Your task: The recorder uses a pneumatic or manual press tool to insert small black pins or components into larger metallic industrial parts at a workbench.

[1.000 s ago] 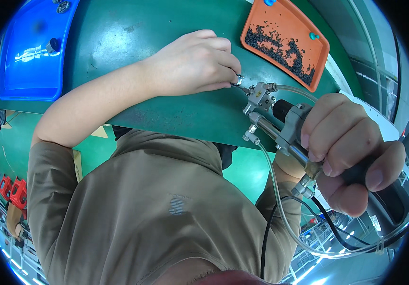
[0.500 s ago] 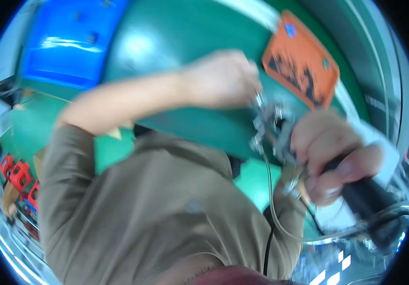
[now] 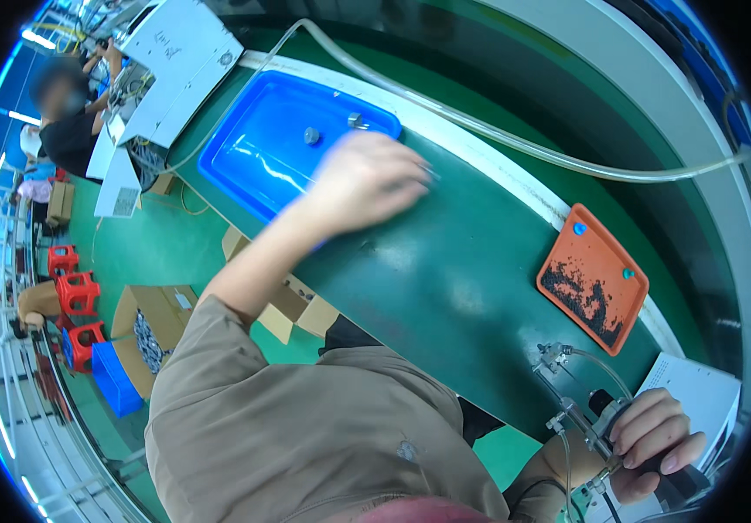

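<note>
My left hand (image 3: 374,185) is smeared by motion over the green tabletop, beside the right end of a blue tray (image 3: 232,148). Its fingers look drawn together, and a small shiny bit shows at the tips, too blurred to name. Inside the tray lie small grey metal parts (image 3: 312,135). At the lower right, my right hand (image 3: 655,431) is closed around a black handle (image 3: 679,488). That handle sits beside a metal fixture (image 3: 574,411) with a rod, fittings and clear hoses.
An orange tray (image 3: 624,301) with tiny black pieces sits at the far right of the green table (image 3: 454,296). A clear hose (image 3: 515,139) runs along the far edge. Left are a white machine (image 3: 175,70), cardboard boxes (image 3: 166,318), red stools (image 3: 77,292) and a co-worker (image 3: 70,131).
My left hand has moved left, away from the metal fixture to the blue tray. The view has shifted, showing more of the table and room. My right hand stays on the black handle.
</note>
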### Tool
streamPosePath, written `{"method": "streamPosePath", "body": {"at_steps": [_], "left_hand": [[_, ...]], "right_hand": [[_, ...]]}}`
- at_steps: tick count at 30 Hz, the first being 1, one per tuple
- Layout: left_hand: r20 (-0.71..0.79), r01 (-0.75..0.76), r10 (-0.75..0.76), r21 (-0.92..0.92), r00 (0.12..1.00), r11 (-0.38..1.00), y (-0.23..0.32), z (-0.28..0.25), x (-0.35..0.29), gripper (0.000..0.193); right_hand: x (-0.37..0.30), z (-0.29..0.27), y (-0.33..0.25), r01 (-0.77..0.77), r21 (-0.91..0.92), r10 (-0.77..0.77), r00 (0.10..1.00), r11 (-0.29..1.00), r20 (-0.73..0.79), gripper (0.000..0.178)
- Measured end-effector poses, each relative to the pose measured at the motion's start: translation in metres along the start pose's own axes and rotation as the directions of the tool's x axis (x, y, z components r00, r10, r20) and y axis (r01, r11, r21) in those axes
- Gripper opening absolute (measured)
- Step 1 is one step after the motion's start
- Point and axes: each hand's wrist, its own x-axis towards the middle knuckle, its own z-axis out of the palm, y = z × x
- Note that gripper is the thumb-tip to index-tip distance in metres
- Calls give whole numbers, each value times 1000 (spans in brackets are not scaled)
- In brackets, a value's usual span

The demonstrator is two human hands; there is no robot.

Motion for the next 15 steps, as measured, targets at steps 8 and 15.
{"method": "streamPosePath", "body": {"at_steps": [8,15], "left_hand": [[83,207,-205,-20,975,978,-113,-45,-39,6],[-132,634,-626,285,769,719,-347,-25,19,44]], "right_hand": [[0,-4,21,14,32,-15,1000,999,15,33],[1,-3,27,-18,4,17,997,1000,78,35]]}}
